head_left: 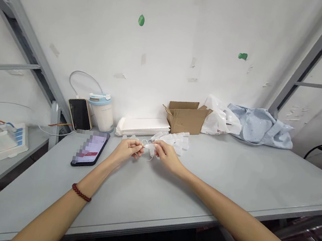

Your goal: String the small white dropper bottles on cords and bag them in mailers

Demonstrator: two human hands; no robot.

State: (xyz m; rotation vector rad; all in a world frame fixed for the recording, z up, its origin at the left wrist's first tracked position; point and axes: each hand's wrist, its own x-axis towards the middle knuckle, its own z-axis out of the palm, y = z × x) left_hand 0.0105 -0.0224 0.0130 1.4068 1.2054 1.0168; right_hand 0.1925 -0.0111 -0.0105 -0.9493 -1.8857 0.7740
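Observation:
My left hand [128, 150] and my right hand [166, 154] meet over the grey table [231, 176], both pinching one small clear plastic piece [148, 147] with a thin white loop hanging from it. Just behind my right hand lies a pile of similar clear plastic pieces [176, 140]. A red bead bracelet [81, 192] sits on my left wrist.
A phone [91, 149] lies flat left of my hands; another phone [79, 113] leans on the wall beside a lidded white cup [102, 112]. Behind are white trays [141, 126], an open cardboard box [186, 117], a plastic bag [221, 117] and blue cloth [259, 126].

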